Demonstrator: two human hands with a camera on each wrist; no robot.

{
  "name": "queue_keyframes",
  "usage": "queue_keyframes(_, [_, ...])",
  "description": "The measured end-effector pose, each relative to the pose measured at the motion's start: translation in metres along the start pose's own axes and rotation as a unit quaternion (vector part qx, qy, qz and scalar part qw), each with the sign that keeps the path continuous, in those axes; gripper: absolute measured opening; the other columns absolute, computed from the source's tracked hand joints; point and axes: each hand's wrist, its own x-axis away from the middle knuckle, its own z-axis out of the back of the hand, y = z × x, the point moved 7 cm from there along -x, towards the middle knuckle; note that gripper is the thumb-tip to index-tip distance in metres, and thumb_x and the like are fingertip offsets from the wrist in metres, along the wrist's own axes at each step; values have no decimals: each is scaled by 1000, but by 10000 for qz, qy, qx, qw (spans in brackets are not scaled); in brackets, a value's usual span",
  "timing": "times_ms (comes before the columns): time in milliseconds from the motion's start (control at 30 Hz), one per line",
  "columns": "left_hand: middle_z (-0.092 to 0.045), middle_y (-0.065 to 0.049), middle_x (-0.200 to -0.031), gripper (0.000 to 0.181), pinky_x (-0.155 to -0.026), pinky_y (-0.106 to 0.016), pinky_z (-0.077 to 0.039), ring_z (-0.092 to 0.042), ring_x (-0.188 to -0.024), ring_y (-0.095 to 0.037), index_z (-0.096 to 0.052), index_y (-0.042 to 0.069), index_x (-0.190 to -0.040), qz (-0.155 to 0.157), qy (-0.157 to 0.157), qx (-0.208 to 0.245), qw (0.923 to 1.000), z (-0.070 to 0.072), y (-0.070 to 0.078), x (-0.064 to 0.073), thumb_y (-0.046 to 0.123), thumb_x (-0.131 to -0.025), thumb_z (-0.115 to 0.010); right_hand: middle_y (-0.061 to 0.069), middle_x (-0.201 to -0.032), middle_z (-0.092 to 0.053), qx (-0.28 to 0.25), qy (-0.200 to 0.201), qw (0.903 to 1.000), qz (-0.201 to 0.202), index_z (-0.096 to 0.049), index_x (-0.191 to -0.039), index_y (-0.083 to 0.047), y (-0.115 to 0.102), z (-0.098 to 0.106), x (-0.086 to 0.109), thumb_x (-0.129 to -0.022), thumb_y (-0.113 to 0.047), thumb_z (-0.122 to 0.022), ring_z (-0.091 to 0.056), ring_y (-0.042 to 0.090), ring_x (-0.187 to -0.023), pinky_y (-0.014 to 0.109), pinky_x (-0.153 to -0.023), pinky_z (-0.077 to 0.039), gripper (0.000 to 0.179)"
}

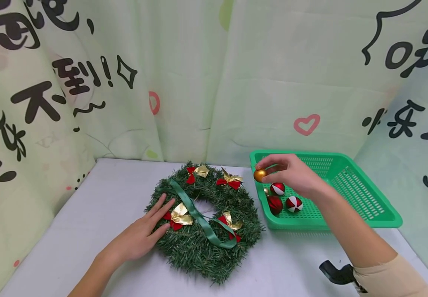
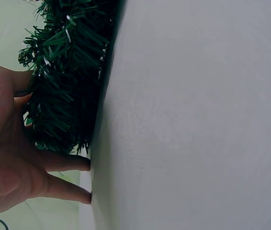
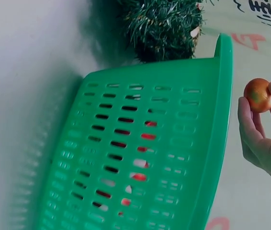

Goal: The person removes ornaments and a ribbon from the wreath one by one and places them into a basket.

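Note:
A green Christmas wreath (image 1: pixel 210 251) lies flat on the table, with red and gold bows and a loose green ribbon (image 1: pixel 198 212) across its middle. My left hand (image 1: pixel 137 237) rests against the wreath's left side, fingers spread and fairly straight; in the left wrist view two fingertips touch the table beside the wreath (image 2: pixel 71 81). My right hand (image 1: pixel 292 173) pinches a gold Christmas ball (image 1: pixel 260 175) between thumb and fingers, over the left rim of a green plastic basket (image 1: pixel 370 194). The right wrist view shows the ball (image 3: pixel 259 95) held above the basket's rim.
Inside the basket's left part lie a dark red ball (image 1: pixel 275 204) and two red-and-white balls, one of them a striped ball (image 1: pixel 294 204). A black strap-like piece (image 1: pixel 336 273) sits by the right forearm. Printed curtains (image 1: pixel 184 82) stand behind the white table (image 1: pixel 87 206).

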Motion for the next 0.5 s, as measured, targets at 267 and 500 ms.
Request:
queue_keyframes(267, [1, -3, -177, 66, -110, -70, -40, -36, -150, -50, -11, 35, -169, -1, -13, 25, 10000, 0, 0, 0, 48, -112, -41, 17, -128, -70, 36, 130, 9998, -117, -69, -128, -3, 14, 11, 8, -94, -14, -77, -69, 26, -112, 36, -88, -59, 37])
queue_keyframes(500, [1, -3, -177, 66, -110, -71, -40, -36, -150, -51, -11, 35, -169, -7, -11, 4, 10000, 0, 0, 0, 48, -112, -41, 19, -130, -67, 79, 195, 9996, -195, -66, -130, -1, 26, 22, 15, -94, -13, -77, -70, 26, -108, 35, -87, -60, 39])
